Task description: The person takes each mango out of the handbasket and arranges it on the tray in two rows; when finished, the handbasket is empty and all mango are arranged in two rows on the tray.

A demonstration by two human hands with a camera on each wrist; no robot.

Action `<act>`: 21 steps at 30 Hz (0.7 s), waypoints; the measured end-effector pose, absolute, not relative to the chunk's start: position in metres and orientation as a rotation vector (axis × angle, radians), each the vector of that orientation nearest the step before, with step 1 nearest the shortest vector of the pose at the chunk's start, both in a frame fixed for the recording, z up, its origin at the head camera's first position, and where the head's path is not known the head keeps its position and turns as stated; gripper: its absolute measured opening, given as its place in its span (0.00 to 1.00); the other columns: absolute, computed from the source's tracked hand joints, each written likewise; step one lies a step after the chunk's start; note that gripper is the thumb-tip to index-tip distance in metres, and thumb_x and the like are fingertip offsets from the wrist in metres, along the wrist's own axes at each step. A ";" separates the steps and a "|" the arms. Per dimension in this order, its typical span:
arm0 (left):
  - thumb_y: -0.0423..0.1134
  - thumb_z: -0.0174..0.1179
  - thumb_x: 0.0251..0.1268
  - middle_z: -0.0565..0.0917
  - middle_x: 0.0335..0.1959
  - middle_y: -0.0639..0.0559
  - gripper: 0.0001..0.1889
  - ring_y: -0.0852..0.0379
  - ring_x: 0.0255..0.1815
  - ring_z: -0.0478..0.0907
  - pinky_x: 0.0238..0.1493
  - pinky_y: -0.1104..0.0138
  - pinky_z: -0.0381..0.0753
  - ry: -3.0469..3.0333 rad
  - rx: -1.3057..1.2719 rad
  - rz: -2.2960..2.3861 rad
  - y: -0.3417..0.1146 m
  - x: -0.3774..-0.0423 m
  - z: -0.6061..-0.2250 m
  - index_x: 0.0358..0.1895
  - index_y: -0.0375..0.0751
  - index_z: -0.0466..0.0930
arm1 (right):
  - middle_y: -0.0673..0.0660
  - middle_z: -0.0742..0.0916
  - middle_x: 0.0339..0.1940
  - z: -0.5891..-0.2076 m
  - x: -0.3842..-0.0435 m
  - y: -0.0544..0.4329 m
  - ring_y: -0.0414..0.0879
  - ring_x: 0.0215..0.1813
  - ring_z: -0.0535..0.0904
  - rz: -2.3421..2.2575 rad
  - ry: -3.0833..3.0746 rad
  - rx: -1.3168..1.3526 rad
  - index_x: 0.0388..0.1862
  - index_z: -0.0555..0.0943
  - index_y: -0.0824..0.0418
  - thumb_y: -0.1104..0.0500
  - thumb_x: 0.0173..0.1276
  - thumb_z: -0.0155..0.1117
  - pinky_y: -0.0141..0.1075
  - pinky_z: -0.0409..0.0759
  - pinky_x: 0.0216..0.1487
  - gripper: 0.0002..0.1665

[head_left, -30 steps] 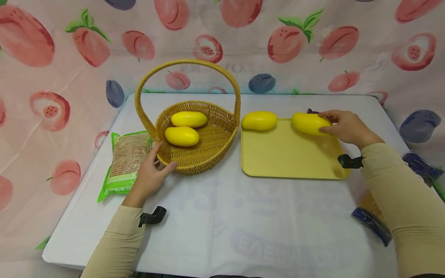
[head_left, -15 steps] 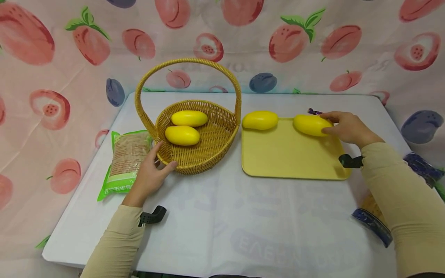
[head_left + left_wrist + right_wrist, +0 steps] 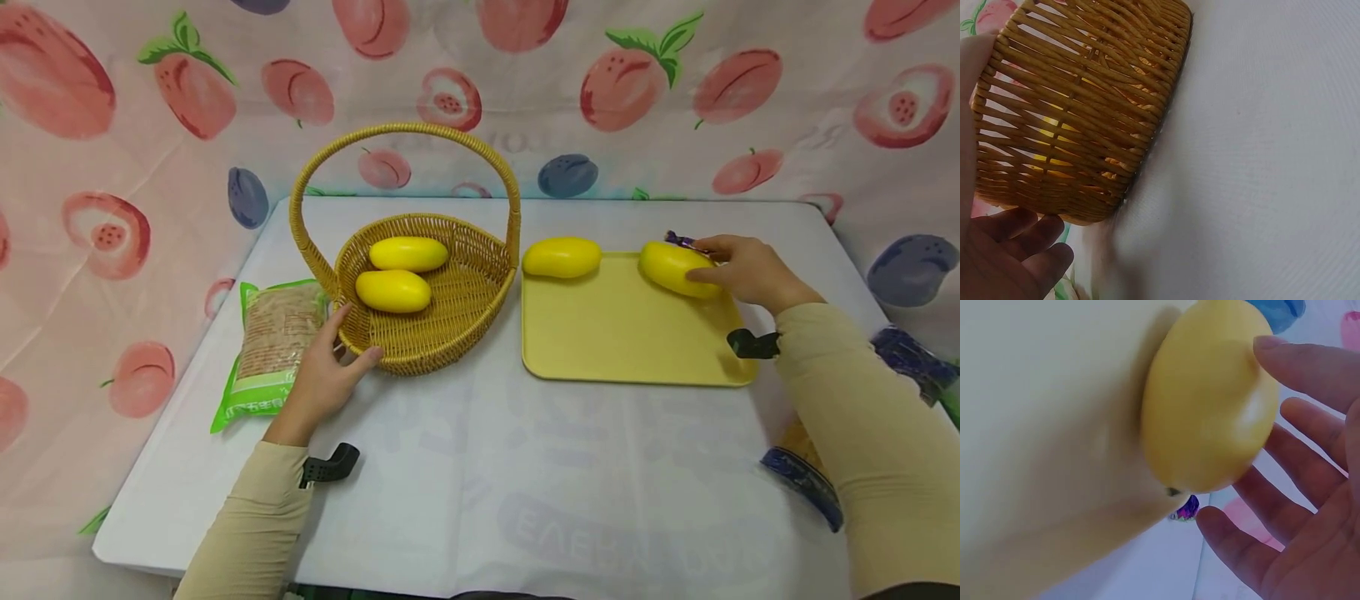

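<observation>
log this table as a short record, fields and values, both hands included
left hand: touches the basket, thumb and fingers spread at its near left side
right hand: thumb on the right-hand fruit; whether the fruit is lifted is unclear
in basket: back fruit and front fruit, both yellow
tray: yellow, right of the basket
far left tray corner: another yellow fruit
left of basket: green-edged bag
lower right: blue-ended packet, partly hidden by the right sleeve
</observation>
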State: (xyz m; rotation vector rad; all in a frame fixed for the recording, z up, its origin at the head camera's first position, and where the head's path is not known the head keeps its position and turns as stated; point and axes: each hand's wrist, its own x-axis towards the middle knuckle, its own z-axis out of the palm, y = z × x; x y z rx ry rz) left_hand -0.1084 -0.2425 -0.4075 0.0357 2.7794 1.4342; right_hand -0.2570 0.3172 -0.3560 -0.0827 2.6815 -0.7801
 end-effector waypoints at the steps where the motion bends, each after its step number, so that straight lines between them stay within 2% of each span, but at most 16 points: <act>1: 0.46 0.63 0.71 0.56 0.76 0.31 0.45 0.34 0.74 0.58 0.72 0.45 0.61 2.780 0.034 1.432 -0.243 -0.108 -0.408 0.80 0.36 0.47 | 0.77 0.66 0.71 -0.357 -0.257 0.317 0.73 0.68 0.60 -0.780 2.683 -0.080 0.77 0.61 0.67 0.36 0.69 0.63 0.68 0.57 0.69 0.51; 9: 0.45 0.63 0.71 0.56 0.76 0.32 0.44 0.35 0.74 0.58 0.72 0.45 0.61 2.786 0.019 1.418 -0.242 -0.108 -0.409 0.81 0.37 0.46 | 0.78 0.67 0.70 -0.360 -0.259 0.315 0.73 0.68 0.61 -0.782 2.704 -0.080 0.76 0.62 0.67 0.34 0.68 0.63 0.68 0.58 0.69 0.52; 21: 0.45 0.63 0.71 0.56 0.77 0.32 0.44 0.35 0.75 0.58 0.73 0.46 0.61 2.770 0.028 1.442 -0.242 -0.107 -0.407 0.81 0.38 0.46 | 0.78 0.71 0.66 -0.360 -0.264 0.316 0.70 0.64 0.65 -0.784 2.747 -0.080 0.73 0.65 0.69 0.40 0.73 0.61 0.65 0.64 0.67 0.44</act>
